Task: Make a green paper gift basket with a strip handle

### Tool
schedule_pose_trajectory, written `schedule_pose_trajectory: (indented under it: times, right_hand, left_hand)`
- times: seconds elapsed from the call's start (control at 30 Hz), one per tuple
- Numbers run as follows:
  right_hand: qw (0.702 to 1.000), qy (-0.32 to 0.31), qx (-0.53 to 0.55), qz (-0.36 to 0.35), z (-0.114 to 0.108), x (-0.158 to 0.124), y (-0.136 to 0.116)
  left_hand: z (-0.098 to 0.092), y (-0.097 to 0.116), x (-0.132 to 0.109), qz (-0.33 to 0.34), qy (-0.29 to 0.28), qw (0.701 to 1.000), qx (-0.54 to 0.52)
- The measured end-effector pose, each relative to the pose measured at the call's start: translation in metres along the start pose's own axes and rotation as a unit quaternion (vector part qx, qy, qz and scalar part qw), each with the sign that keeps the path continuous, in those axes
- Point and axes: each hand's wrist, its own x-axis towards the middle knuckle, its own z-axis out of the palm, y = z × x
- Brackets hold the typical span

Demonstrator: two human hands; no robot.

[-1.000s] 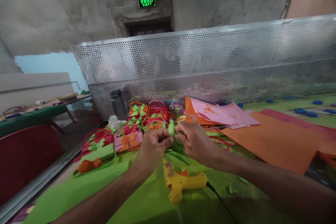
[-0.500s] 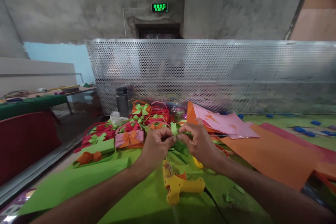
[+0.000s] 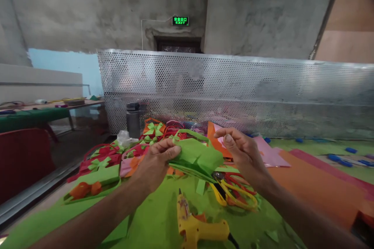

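A small green felt handbag (image 3: 198,155) with a looped handle hangs in front of me, tilted. My left hand (image 3: 156,163) pinches its left edge near the handle's end, thumb on top. My right hand (image 3: 244,153) is raised just right of the bag, apart from it, fingers loosely curled and nothing visible between them. Below the bag, a yellow glue gun (image 3: 198,227) lies on the green table cover, its nozzle pointing away from me. Yellow-handled scissors (image 3: 241,198) lie under the bag's right side, their blades partly hidden.
Finished felt bags with bows (image 3: 101,163) crowd the left and back. A grey bottle (image 3: 133,120) stands behind them. Orange felt sheets (image 3: 309,188) and a pink sheet (image 3: 270,155) cover the right side. Blue-handled scissors (image 3: 339,159) lie far right. A perforated metal panel (image 3: 233,85) closes the back.
Both hands were pinching a small green piece together at the centre. Now my right hand has moved off to the right, while the left holds the bag, turned into fuller view.
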Motion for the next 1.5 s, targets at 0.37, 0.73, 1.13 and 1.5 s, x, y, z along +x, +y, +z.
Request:
schedule_pose_trajectory:
  times: [0.37,0.73,1.13,1.5]
  right_hand:
    - [0.988,-0.03,-0.08,-0.127,0.013,-0.023,-0.019]
    - [0.977,-0.04,-0.138,-0.155,0.024,-0.033,-0.025]
    - [0.994,-0.077,-0.081,0.001,0.025,-0.033,-0.027]
    - [0.989,-0.085,-0.12,-0.006,0.028,-0.032,-0.022]
  left_hand:
    - [0.002,-0.003,-0.018,0.255,-0.026,0.896,0.362]
    - [0.019,-0.007,-0.027,0.393,-0.056,0.792,0.464]
    - [0.021,-0.011,-0.029,0.434,-0.046,0.756,0.489]
    - [0.017,-0.013,-0.027,0.473,-0.076,0.699,0.53]
